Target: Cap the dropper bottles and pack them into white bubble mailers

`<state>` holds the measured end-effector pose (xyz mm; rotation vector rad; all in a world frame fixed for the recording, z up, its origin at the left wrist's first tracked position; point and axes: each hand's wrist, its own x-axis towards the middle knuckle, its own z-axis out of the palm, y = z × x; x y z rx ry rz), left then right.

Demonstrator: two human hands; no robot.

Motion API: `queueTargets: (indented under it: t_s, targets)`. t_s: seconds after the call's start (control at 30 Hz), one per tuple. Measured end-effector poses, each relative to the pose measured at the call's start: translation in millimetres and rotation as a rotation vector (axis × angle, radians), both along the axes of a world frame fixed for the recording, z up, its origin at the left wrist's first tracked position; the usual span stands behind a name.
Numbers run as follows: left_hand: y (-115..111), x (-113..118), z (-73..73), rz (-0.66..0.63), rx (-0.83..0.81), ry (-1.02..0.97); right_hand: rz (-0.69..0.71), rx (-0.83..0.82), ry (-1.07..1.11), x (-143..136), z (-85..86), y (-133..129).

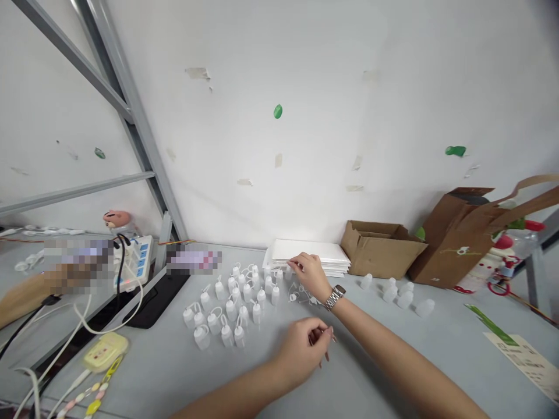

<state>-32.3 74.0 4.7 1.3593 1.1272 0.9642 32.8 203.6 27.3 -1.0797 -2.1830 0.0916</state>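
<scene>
My right hand (311, 272), with a metal-band watch (335, 297) at the wrist, reaches to the back of the table. Its thumb and forefinger pinch the top of a small white plastic bottle (289, 273), standing at the right end of a group. Several more small bottles with looped caps (226, 335) stand to the left. Below my right wrist lie loose white looped caps (301, 295). My left hand (305, 348) hovers nearer to me, fingers curled in and thumb against them; whatever they may hold is hidden.
A stack of white flat boxes (314, 250) and an open cardboard box (384, 249) stand against the wall. Several uncapped bottles (405, 299) are at right, near a brown paper bag (454, 244). At left are a black phone-like slab (152, 302), cables and a power strip (142, 256).
</scene>
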Motion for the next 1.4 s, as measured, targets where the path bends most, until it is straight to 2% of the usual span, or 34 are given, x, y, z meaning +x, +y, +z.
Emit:
queueTargets:
  t_s: [0.1,0.23,0.3,0.43,0.5,0.63,0.83,1.03,1.17,1.4]
  targets:
    - [2,-2,0.7,0.018,0.008,0.010,-0.027,0.036,-0.025,13,4.6,-8]
    - [5,-5,5.2,0.096,0.028,0.019,-0.130,0.090,-0.051,57,9.0,-21]
    - [5,-7,7.7,0.163,0.051,0.032,-0.263,0.125,-0.078,85,8.9,-26]
    - [9,-12,6.7,0.249,0.079,0.129,-0.628,0.177,-0.279,134,5.2,-32]
    - [12,-14,3.0,0.270,0.138,0.206,-0.702,0.143,-0.364,147,1.6,-32]
    - [17,-19,-3.2,0.262,0.274,0.402,-0.657,0.044,-0.461,155,-8.2,-32]
    - [18,-22,-6.8,0.235,0.458,0.653,-0.569,-0.032,-0.439,152,-19.8,-32]
    - [25,-24,-21.3,0.246,0.630,0.856,-0.523,-0.070,-0.449,145,-25.3,-32]
    - [32,-27,-30.6,0.247,0.675,0.919,-0.485,-0.074,-0.451,143,-26.6,-34]
    - [38,-33,-35.9,0.237,0.670,0.861,-0.446,-0.054,-0.468,142,-25.4,-37]
